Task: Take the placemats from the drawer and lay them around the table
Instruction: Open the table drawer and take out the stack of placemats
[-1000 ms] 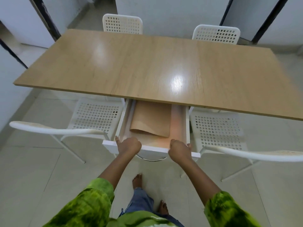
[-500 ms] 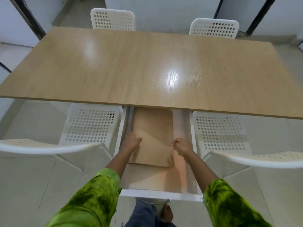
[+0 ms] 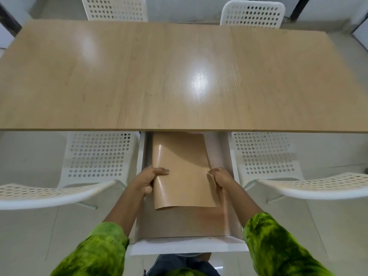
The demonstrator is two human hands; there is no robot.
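Note:
A white drawer [image 3: 187, 246] stands pulled out from under the wooden table [image 3: 159, 76]. Inside it lie tan placemats [image 3: 183, 172], a stack whose far end runs under the table edge. My left hand [image 3: 148, 181] grips the stack's left edge, thumb on top. My right hand [image 3: 221, 178] grips the right edge, fingers curled round it. The near end of the stack curls up off the drawer floor. How many mats are in the stack I cannot tell.
Two white perforated chairs [image 3: 95, 156] [image 3: 264, 154] flank the drawer on my side, their backrests jutting toward me at left and right. Two more chairs [image 3: 114, 7] [image 3: 253, 13] stand at the far side. Pale floor tiles surround the table.
My hands left the drawer front, reached into the open drawer and took hold of both sides of the placemats, which now lift at the near end. The view moved closer over the table.

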